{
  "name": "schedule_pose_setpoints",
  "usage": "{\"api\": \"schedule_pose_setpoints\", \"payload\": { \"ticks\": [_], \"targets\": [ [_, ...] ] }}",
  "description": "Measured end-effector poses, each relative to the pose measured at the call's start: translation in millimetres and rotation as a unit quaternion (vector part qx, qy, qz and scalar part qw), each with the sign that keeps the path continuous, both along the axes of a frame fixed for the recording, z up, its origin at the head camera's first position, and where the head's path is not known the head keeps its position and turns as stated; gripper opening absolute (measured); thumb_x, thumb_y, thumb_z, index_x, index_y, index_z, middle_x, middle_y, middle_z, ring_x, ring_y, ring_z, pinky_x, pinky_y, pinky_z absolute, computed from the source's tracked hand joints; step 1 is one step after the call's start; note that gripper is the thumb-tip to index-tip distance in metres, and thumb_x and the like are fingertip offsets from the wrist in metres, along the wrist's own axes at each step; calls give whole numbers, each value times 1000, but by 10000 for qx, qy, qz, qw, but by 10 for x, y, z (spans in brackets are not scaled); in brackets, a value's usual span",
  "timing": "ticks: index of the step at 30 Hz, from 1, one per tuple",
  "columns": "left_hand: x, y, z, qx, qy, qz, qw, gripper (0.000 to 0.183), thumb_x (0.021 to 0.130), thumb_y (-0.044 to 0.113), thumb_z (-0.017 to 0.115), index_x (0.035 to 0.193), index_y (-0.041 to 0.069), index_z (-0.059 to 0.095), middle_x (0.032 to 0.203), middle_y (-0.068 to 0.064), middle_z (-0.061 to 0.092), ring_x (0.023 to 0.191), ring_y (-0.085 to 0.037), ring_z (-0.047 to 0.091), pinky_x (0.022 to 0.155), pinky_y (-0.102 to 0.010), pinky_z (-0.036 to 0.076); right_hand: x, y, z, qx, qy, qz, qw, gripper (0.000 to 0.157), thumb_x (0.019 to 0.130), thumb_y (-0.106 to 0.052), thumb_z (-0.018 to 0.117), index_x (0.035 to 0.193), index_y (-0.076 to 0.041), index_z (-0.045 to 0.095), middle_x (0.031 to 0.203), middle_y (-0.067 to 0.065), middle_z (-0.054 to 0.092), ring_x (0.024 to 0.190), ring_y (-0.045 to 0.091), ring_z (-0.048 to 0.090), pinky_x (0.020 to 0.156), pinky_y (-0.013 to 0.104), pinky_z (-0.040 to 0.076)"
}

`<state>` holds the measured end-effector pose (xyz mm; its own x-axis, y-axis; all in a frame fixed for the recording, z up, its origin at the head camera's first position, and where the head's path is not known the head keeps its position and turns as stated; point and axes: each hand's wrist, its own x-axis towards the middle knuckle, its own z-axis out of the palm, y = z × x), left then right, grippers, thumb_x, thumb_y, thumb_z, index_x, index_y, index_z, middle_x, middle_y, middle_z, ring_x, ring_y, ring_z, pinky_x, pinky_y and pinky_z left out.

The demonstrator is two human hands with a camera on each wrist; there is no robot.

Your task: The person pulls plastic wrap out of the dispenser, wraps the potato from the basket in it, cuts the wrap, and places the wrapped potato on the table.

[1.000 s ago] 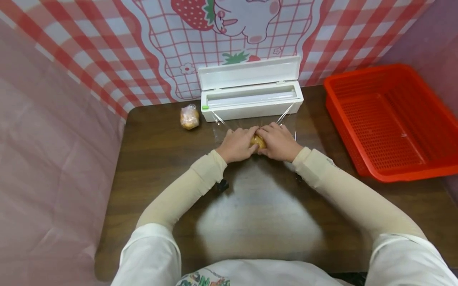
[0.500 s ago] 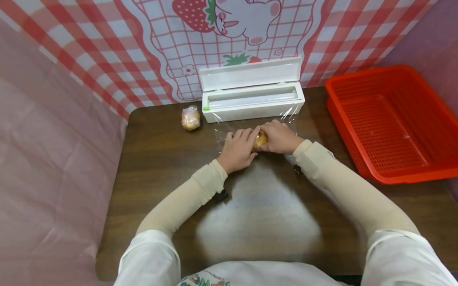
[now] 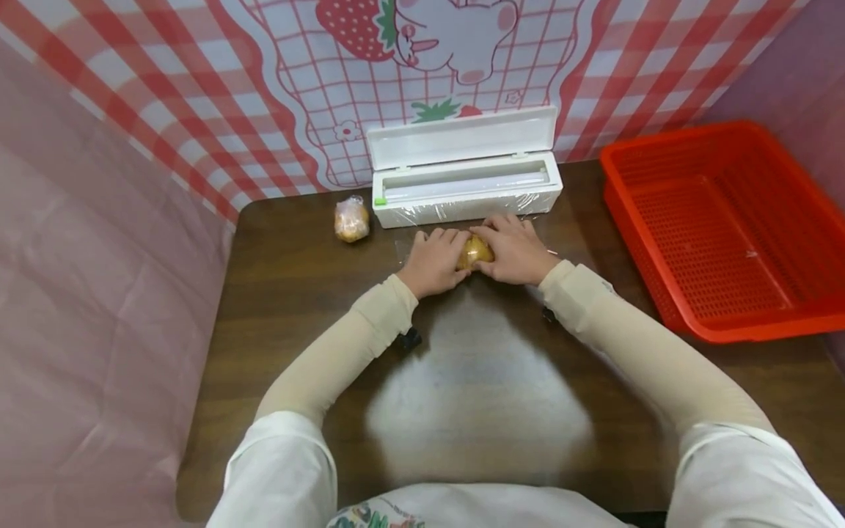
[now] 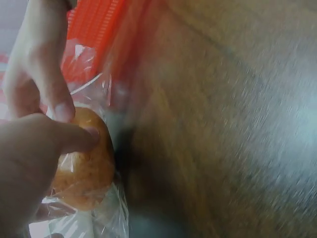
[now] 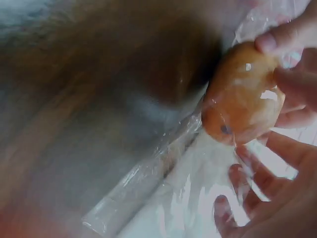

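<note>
A yellow-brown potato lies between the two hands, with clear plastic wrap stretched over and around it. My left hand grips its left side, and the thumb presses the skin in the left wrist view. From the right, my right hand holds the potato, fingers curled at its far side and tangled with film in the right wrist view. Behind them stands a white wrap dispenser box, lid up, with a roll of film inside. Film runs from the box's front down to the potato.
A second potato, wrapped in film, sits left of the box. A red plastic basket occupies the right side of the wooden table. A checked red-and-white cloth hangs behind the box.
Both hands have shifted slightly and moved closer to the box, rolling the potato in the film. The stretched film now lies against the box's front. More of the potato shows between the fingers.
</note>
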<state>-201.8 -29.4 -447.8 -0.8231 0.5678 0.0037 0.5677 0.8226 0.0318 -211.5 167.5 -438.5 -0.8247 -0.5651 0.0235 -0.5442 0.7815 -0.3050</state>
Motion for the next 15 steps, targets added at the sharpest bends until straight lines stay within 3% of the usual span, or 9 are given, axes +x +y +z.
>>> {"api": "schedule_pose_setpoints", "payload": {
  "ticks": [5,12,15],
  "targets": [
    [-71,-39,5,83,-217,72,9997,72,94,51,66,150,13,41,145,-7,52,127,-27,50,93,-50,41,25,-16,67,111,333,217,9991,65,85,-32,80,141,-8,56,133,14,56,119,37,48,91,58,38],
    [-102,-24,-48,583,-163,2,9982,69,93,46,66,150,12,44,161,-19,19,119,-30,56,85,-45,42,-102,-1,45,151,-119,48,9998,61,88,-31,80,139,-7,58,133,15,56,116,37,50,91,59,38],
    [-99,-8,-83,451,-36,53,9990,70,95,47,61,153,13,41,162,-18,17,121,-30,54,84,-43,41,-150,4,41,138,-297,-20,9995,61,88,-29,79,139,-5,57,132,17,56,114,38,51,90,59,39]
  ]
}}
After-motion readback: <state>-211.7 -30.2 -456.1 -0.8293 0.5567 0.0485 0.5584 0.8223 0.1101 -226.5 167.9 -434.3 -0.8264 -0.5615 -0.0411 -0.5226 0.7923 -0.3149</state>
